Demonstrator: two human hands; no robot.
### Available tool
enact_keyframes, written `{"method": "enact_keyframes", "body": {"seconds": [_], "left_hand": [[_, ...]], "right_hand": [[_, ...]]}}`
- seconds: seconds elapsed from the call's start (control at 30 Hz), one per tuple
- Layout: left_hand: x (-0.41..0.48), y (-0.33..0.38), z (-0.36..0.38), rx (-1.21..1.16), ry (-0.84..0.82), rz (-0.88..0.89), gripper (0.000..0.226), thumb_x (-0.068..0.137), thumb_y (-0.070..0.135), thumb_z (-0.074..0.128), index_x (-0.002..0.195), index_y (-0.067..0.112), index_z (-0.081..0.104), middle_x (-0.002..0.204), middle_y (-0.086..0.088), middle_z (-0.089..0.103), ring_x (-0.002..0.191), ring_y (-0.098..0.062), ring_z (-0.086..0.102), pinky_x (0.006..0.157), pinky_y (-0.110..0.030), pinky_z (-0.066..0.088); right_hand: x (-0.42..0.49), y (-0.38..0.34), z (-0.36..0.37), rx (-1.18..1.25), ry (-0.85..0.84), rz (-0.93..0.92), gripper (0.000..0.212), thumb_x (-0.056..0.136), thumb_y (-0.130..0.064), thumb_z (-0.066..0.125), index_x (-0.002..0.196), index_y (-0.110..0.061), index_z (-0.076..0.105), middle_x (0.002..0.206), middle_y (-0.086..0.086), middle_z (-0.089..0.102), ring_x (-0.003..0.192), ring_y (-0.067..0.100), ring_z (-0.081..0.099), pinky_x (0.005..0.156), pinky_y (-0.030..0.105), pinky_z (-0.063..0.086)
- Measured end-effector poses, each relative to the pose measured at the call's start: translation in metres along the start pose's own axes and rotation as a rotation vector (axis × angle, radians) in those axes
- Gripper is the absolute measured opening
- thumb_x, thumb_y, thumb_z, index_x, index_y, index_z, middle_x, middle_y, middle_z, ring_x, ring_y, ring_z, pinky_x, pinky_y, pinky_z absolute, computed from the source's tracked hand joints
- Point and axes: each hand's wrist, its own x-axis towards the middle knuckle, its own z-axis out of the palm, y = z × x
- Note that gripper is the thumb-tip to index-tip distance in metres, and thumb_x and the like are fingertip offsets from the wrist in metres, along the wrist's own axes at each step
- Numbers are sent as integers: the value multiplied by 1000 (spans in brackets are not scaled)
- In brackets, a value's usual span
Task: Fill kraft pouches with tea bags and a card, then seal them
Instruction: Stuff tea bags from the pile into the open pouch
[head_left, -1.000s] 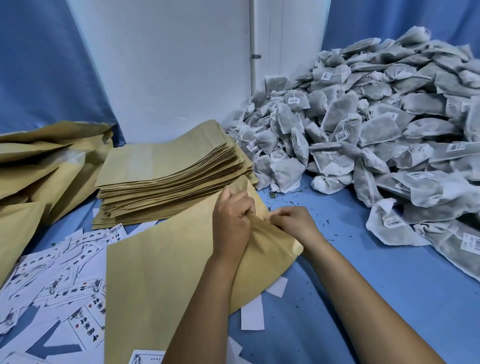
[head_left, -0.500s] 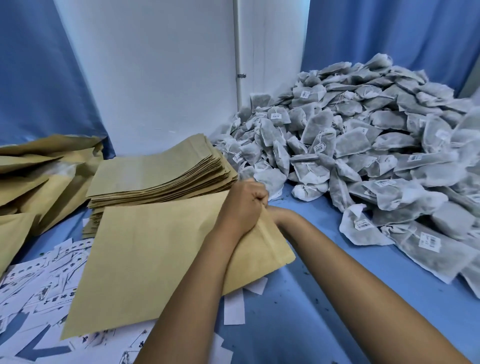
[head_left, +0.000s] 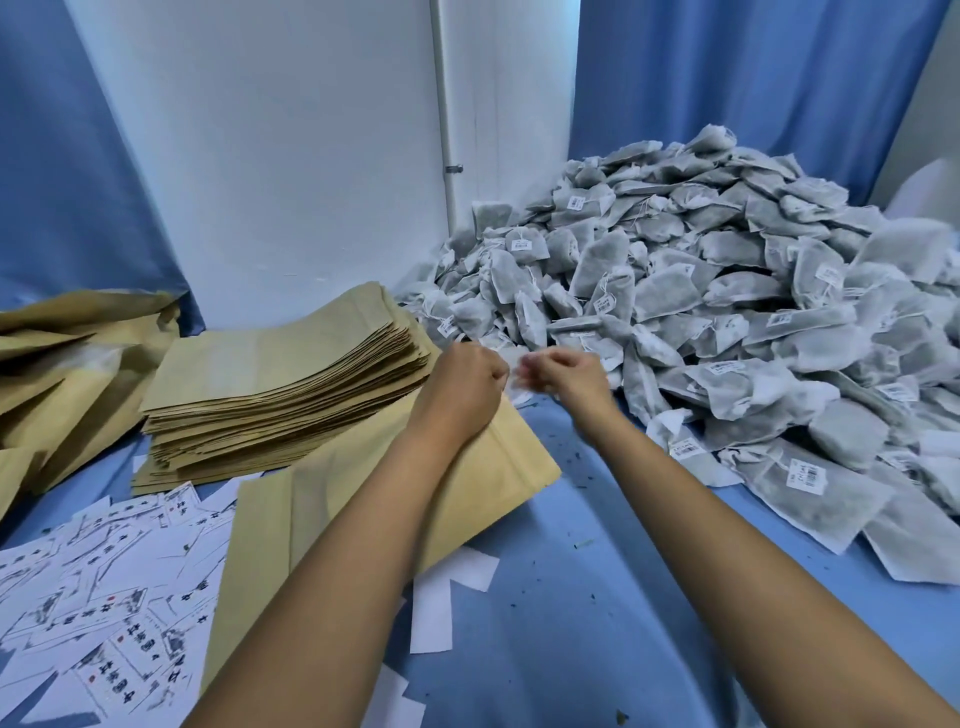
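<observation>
Both forearms stretched out over the blue tabletop (head_left: 597, 597); left hand (head_left: 467, 376) curled into a loose fist at the top edge of a flat kraft pouch (head_left: 363, 499), whether it actually grips the paper I cannot tell; right hand (head_left: 563, 371) just beside it, fingers bent inward, blurred, a pale scrap between the two hands too smeared to identify. Pouch lies flat under the left forearm; stack of empty pouches (head_left: 280, 379) behind it; printed cards (head_left: 104, 613) scattered to the left; tea bag heap (head_left: 727, 312) to the right, near the right hand.
</observation>
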Motion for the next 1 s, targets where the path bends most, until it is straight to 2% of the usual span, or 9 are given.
{"method": "enact_keyframes", "body": {"seconds": [0.03, 0.13, 0.23, 0.37, 0.47, 0.63, 0.8, 0.9, 1.0], "left_hand": [[-1, -2, 4, -20, 7, 12, 25, 62, -16, 44, 48, 3, 53, 60, -23, 56, 69, -37, 54, 65, -44, 44], [-1, -3, 18, -44, 26, 101, 22, 56, -8, 36, 45, 3, 52, 53, -18, 54, 61, -31, 51, 65, -33, 39], [4, -4, 30, -76, 30, 142, 21, 52, -4, 31, 44, 5, 49, 48, -10, 50, 58, -23, 42, 62, -33, 37], [8, -10, 41, -91, 12, 168, 20, 50, -7, 32, 43, 3, 47, 46, -7, 48, 60, -17, 38, 53, -32, 34], [11, -17, 46, -108, 17, 164, 27, 50, -14, 35, 44, 9, 47, 47, 2, 42, 60, -16, 37, 55, -27, 30], [5, -16, 52, -76, -27, 167, 21, 51, -15, 36, 43, 2, 47, 47, -2, 42, 60, -16, 38, 59, -37, 38], [0, -16, 49, -91, -5, 146, 24, 51, -17, 36, 44, 3, 47, 48, 3, 39, 61, -17, 38, 52, -35, 37], [-1, -7, 49, -76, 18, 141, 21, 53, -14, 37, 45, -1, 50, 49, -10, 50, 63, -24, 46, 59, -42, 43], [-6, 5, 51, -81, 47, 192, 21, 54, -8, 36, 44, 1, 52, 48, -10, 51, 62, -25, 50, 52, -35, 42]], "right_hand": [[9, 2, -11, -172, 130, -49, 5, 83, -11, 69, 89, -11, 70, 97, 11, 67, 88, 19, 64, 84, 36, 47], [38, 23, -59, -956, 337, 62, 71, 72, -40, 78, 135, -28, 46, 152, 10, 25, 141, 33, 19, 111, 53, 18], [64, 42, -88, -1216, 309, 167, 102, 70, -50, 77, 150, -33, 15, 158, 13, -11, 143, 44, -8, 111, 65, 4], [86, 65, -98, -1241, 220, 239, 118, 65, -55, 79, 150, -35, -1, 157, 16, -10, 142, 47, 2, 111, 58, 19], [99, 71, -94, -1240, 88, 214, 111, 59, -56, 80, 147, -37, 13, 146, 17, 17, 126, 45, 37, 99, 50, 40], [109, 77, -89, -949, -30, 132, 88, 55, -34, 86, 131, -32, 43, 145, 5, 18, 127, 36, 33, 103, 43, 38], [85, 81, -83, -1067, -14, -70, 36, 86, -24, 61, 121, -21, 53, 128, 9, 45, 108, 30, 53, 86, 34, 43], [55, 68, -68, -1107, -161, -142, 28, 93, -26, 54, 119, -15, 58, 129, 6, 46, 106, 29, 54, 80, 31, 40], [19, 57, -54, -1035, -228, -208, 23, 88, -31, 60, 107, -18, 64, 123, -2, 50, 103, 21, 57, 78, 31, 43]]}}
